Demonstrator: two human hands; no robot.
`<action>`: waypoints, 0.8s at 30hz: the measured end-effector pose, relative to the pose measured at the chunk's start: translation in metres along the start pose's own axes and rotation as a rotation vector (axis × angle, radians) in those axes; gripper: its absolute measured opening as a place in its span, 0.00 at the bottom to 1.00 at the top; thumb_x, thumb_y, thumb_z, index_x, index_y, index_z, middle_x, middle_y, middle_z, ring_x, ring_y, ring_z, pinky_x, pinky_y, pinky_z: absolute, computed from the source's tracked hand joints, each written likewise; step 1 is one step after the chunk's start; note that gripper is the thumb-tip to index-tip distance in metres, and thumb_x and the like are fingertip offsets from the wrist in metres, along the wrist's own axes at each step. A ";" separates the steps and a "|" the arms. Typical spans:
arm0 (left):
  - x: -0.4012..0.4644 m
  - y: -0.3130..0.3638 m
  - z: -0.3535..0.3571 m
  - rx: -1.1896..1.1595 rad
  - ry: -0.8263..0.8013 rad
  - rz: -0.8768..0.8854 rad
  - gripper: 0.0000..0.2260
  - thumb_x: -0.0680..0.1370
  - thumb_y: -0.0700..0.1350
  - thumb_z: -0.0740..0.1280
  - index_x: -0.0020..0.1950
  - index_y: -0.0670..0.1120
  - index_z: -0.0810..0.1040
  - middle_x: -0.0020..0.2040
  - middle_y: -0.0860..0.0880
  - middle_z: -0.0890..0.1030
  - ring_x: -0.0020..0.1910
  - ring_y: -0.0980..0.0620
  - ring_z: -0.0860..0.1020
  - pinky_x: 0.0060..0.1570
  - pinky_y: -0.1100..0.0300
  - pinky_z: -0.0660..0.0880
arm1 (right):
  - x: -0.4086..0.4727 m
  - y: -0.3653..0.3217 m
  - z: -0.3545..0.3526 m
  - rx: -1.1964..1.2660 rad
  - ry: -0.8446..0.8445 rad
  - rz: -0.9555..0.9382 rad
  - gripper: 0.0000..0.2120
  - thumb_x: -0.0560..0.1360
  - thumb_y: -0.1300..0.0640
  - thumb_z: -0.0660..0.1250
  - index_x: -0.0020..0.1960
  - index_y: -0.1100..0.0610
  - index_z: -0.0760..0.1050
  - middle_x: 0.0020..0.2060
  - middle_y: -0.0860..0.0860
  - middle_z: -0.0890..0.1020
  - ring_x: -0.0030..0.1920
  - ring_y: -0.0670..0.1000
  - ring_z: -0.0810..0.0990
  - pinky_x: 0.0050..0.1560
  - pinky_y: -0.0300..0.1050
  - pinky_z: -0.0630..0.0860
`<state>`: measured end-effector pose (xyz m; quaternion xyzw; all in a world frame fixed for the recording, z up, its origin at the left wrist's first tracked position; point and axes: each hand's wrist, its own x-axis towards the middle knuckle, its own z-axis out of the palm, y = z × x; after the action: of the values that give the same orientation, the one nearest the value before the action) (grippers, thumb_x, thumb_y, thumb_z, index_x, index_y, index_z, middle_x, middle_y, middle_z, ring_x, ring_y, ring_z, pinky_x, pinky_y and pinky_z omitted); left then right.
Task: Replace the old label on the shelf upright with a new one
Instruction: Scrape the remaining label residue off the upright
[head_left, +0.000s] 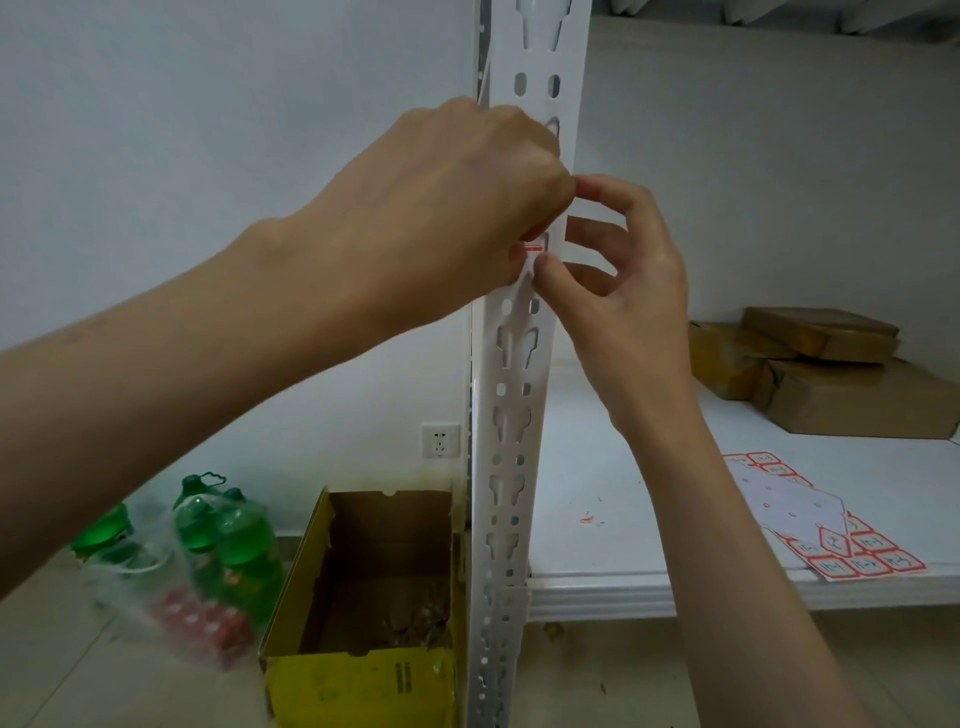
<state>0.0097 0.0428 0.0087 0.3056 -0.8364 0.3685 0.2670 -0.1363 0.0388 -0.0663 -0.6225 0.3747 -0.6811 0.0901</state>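
Note:
A white slotted shelf upright runs up the middle of the view. A small red-edged white label sits on its front at hand height, mostly hidden. My left hand covers the upright from the left, its fingers curled at the label. My right hand comes from the right, and its thumb tip presses the label's lower edge while the other fingers stay loosely curled. Whether the label is stuck flat or partly lifted cannot be told. A sheet of red-bordered labels lies on the white shelf board at the right.
Brown wrapped parcels are stacked at the back right of the shelf. Small red scraps lie on the board. On the floor to the left stand an open yellow cardboard box and bagged green bottles. A wall socket is behind.

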 end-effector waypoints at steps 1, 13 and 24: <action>-0.001 -0.001 0.000 0.006 0.007 0.018 0.07 0.81 0.45 0.68 0.53 0.42 0.81 0.44 0.48 0.71 0.40 0.48 0.71 0.39 0.59 0.63 | 0.000 0.001 0.000 0.004 0.001 0.001 0.23 0.75 0.56 0.74 0.68 0.51 0.71 0.50 0.32 0.75 0.47 0.26 0.77 0.45 0.24 0.74; -0.024 -0.013 0.014 -0.086 0.188 0.130 0.10 0.80 0.44 0.70 0.49 0.37 0.86 0.43 0.40 0.82 0.37 0.40 0.81 0.38 0.51 0.78 | -0.001 0.001 0.001 0.029 0.017 0.004 0.21 0.76 0.57 0.73 0.67 0.54 0.72 0.52 0.36 0.78 0.49 0.31 0.80 0.45 0.28 0.76; -0.023 -0.006 0.021 0.038 0.231 0.110 0.07 0.79 0.40 0.72 0.45 0.36 0.84 0.41 0.40 0.81 0.36 0.40 0.80 0.35 0.58 0.66 | -0.002 -0.001 0.001 0.024 0.026 0.014 0.21 0.76 0.57 0.73 0.67 0.54 0.72 0.52 0.35 0.77 0.48 0.29 0.79 0.45 0.27 0.76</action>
<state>0.0249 0.0305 -0.0169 0.2198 -0.8083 0.4311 0.3354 -0.1349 0.0408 -0.0672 -0.6100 0.3721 -0.6928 0.0973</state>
